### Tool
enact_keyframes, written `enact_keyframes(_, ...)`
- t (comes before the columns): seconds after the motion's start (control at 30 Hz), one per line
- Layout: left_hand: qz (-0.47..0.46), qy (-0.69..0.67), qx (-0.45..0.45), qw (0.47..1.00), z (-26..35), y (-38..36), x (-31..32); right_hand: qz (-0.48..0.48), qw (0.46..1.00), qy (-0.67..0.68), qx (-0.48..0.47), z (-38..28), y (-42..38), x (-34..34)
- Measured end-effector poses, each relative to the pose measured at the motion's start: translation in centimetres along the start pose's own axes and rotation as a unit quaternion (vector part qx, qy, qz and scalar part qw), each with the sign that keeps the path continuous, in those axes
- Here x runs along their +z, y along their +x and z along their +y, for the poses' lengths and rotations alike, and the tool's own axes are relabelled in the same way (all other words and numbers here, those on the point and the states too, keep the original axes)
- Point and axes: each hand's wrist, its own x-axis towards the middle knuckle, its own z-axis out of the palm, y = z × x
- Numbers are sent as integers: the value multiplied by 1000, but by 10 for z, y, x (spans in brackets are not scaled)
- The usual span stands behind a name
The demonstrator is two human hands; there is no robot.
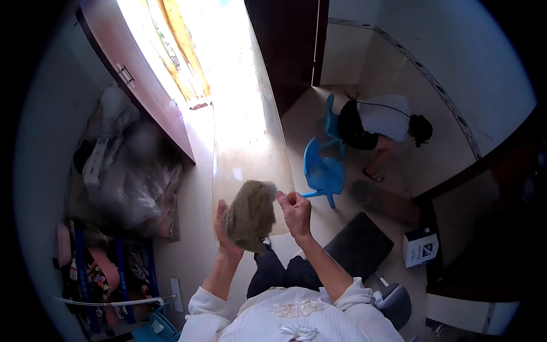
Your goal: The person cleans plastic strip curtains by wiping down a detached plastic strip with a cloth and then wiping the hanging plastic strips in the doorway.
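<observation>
An olive-brown fuzzy cloth item (250, 215), cap-like in its bunched shape, is held up in front of my body. My left hand (224, 229) supports it from the left side; part of the palm and some fingers are hidden behind it. On its right, my right hand (295, 214) is closed with thumb and index finger pinched together, close to a pale patch at the item's upper right edge. What that pinch contains is too small to make out. Below both hands are my dark trousers and the tiled floor.
A long pale mat (250, 148) runs to the bright open doorway. Blue chairs (323, 171) stand at right, near a person (384, 119) bending over. A dark flat board (360, 244), a white box (420, 247), a shoe rack (117, 268) and plastic-covered items (134, 188) surround me.
</observation>
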Motion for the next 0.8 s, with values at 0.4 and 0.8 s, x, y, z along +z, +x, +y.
enact_keyframes(0.4, -97, 155, -66, 981, 24, 66, 29, 55, 989, -125, -57, 11, -2, -54)
enact_keyframes(0.8, 69, 153, -142, 976, -18, 12, -54, -10, 999, -7, 50, 50, 7, -53)
